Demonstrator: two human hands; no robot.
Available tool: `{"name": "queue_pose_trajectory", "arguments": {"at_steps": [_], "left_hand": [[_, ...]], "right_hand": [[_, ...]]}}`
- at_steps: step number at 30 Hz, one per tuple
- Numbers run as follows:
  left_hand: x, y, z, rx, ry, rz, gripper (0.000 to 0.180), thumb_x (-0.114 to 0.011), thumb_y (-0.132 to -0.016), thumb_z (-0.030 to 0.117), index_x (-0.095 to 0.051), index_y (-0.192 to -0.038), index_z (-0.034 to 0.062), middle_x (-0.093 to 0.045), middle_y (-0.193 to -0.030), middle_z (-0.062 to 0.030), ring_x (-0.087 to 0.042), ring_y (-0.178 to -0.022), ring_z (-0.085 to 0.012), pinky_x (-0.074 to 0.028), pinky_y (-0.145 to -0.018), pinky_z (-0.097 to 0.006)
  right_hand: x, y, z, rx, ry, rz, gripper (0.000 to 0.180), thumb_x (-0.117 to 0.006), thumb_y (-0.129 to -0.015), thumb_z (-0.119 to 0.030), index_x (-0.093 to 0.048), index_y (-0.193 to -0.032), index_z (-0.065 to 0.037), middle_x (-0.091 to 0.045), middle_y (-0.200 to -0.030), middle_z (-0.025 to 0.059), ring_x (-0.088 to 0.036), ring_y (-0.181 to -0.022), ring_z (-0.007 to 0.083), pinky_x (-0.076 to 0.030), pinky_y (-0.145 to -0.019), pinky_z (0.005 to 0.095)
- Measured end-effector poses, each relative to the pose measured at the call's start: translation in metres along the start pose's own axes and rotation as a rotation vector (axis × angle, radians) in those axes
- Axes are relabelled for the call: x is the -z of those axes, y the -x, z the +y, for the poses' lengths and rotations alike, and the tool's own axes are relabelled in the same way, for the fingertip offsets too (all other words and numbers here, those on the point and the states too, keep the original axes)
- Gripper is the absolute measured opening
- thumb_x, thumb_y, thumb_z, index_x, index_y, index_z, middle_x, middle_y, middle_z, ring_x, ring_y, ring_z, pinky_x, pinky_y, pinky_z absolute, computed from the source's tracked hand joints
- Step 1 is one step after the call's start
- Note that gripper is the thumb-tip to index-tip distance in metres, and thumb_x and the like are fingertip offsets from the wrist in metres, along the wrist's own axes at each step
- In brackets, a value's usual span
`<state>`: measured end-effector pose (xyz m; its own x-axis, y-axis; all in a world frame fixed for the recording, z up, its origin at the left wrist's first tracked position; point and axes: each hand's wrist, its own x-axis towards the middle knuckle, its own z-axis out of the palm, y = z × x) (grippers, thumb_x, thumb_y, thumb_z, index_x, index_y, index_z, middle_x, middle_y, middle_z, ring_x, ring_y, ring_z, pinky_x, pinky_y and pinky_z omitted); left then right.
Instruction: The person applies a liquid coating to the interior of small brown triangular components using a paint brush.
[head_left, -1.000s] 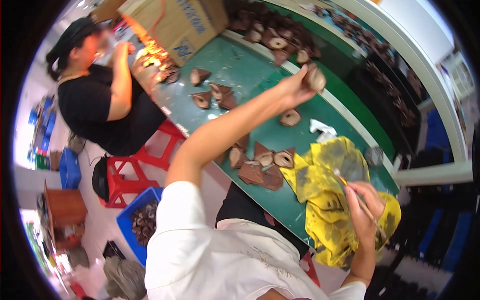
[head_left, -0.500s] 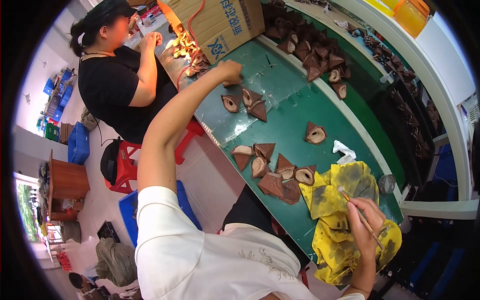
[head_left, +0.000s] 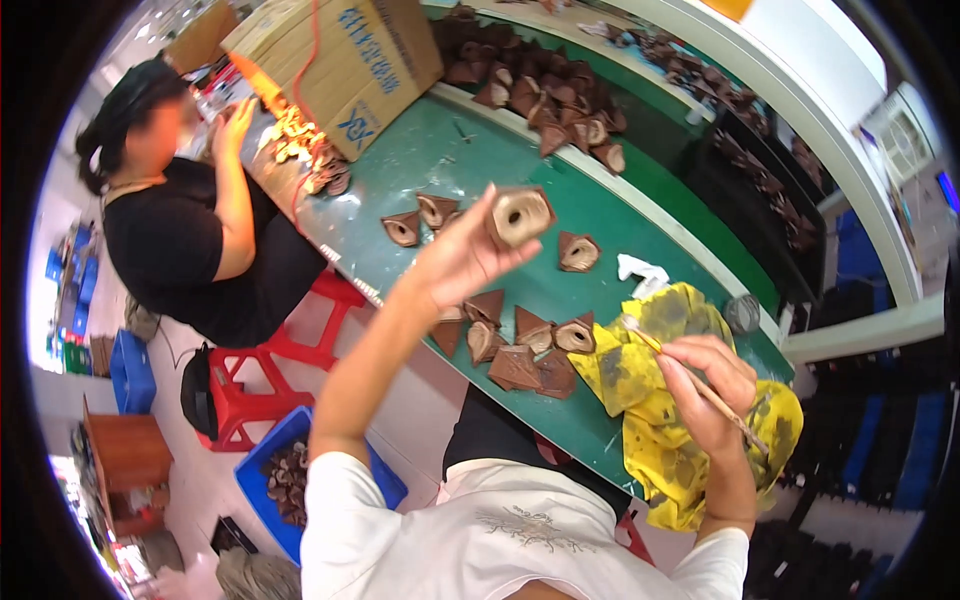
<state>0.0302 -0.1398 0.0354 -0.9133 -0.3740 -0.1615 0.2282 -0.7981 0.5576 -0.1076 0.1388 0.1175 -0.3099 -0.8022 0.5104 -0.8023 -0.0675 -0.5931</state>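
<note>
My left hand (head_left: 462, 262) is raised over the middle of the green table (head_left: 450, 150). Its fingers and thumb hold a brown pointed piece (head_left: 535, 222) with a beige hollow face and a dark hole, turned upward. In my right hand (head_left: 715, 390) is a thin paintbrush (head_left: 648, 341), its bristle end toward the table. Below that hand lies a yellow cloth (head_left: 650, 425) with dark stains. Several similar brown pieces (head_left: 515, 367) sit in a cluster along the near edge. One lone piece (head_left: 578, 252) rests to the right of my left hand.
A cardboard carton (head_left: 340, 75) stands at the far left, near a lit heap of brown pieces (head_left: 320, 165). More pieces (head_left: 560, 100) are piled beyond the rail. A co-worker (head_left: 165, 220) sits at left. Beside the cloth are white tissue (head_left: 642, 272) and a jar (head_left: 742, 314).
My left hand has come back from beside the carton and now holds up a brown piece. The paintbrush stays in my right hand. The whole view has shifted.
</note>
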Motion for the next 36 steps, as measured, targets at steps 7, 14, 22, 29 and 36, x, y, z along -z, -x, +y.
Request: {"name": "queue_pose_trajectory", "arguments": {"at_steps": [7, 14, 22, 29, 36], "left_hand": [[-0.041, 0.023, -0.1, 0.098, 0.462, -0.095, 0.049, -0.045, -0.102, 0.046, -0.048, -0.138, 0.0125, -0.055, -0.135, -0.0059, -0.056, -0.123, -0.0215, -0.053, -0.101, -0.042], [-0.076, 0.036, -0.11, 0.077, 0.282, -0.103, 0.053, -0.043, -0.102, 0.047, -0.048, -0.137, 0.0083, -0.055, -0.135, -0.0082, -0.054, -0.125, -0.0208, -0.047, -0.109, -0.038], [-0.081, 0.042, -0.112, 0.076, 0.16, -0.005, 0.056, -0.047, -0.1, 0.049, -0.049, -0.136, 0.006, -0.057, -0.132, -0.0088, -0.056, -0.122, -0.0197, -0.048, -0.106, -0.035], [-0.071, 0.043, -0.117, 0.094, 0.141, 0.019, 0.056, -0.05, -0.099, 0.049, -0.051, -0.134, 0.0057, -0.058, -0.13, -0.0088, -0.058, -0.12, -0.0188, -0.05, -0.105, -0.036], [-0.071, 0.042, -0.119, 0.074, 0.097, 0.051, 0.056, -0.05, -0.099, 0.049, -0.051, -0.134, 0.0052, -0.058, -0.131, -0.0086, -0.057, -0.121, -0.0189, -0.05, -0.105, -0.037]], "right_hand": [[-0.002, -0.01, -0.012, 0.151, 0.032, 0.145, 0.02, -0.077, -0.076, 0.003, -0.069, -0.094, 0.0, -0.07, -0.083, 0.0139, -0.07, -0.07, 0.0243, -0.053, -0.059, 0.0301], [-0.01, -0.004, -0.016, 0.141, 0.055, 0.186, 0.019, -0.078, -0.076, 0.004, -0.069, -0.093, 0.002, -0.07, -0.084, 0.0145, -0.071, -0.074, 0.0256, -0.055, -0.064, 0.0313], [-0.01, 0.001, -0.02, 0.138, -0.053, 0.082, 0.019, -0.078, -0.073, 0.004, -0.069, -0.09, 0.003, -0.07, -0.082, 0.0142, -0.071, -0.071, 0.0268, -0.056, -0.062, 0.033], [-0.01, -0.002, -0.006, 0.205, 0.08, 0.126, 0.02, -0.079, -0.072, 0.003, -0.069, -0.089, 0.002, -0.069, -0.081, 0.0128, -0.07, -0.07, 0.026, -0.055, -0.061, 0.0334], [-0.008, 0.006, -0.006, 0.305, 0.251, 0.134, 0.021, -0.082, -0.07, -0.001, -0.069, -0.087, -0.001, -0.068, -0.081, 0.0113, -0.069, -0.069, 0.0251, -0.055, -0.061, 0.033]]}}
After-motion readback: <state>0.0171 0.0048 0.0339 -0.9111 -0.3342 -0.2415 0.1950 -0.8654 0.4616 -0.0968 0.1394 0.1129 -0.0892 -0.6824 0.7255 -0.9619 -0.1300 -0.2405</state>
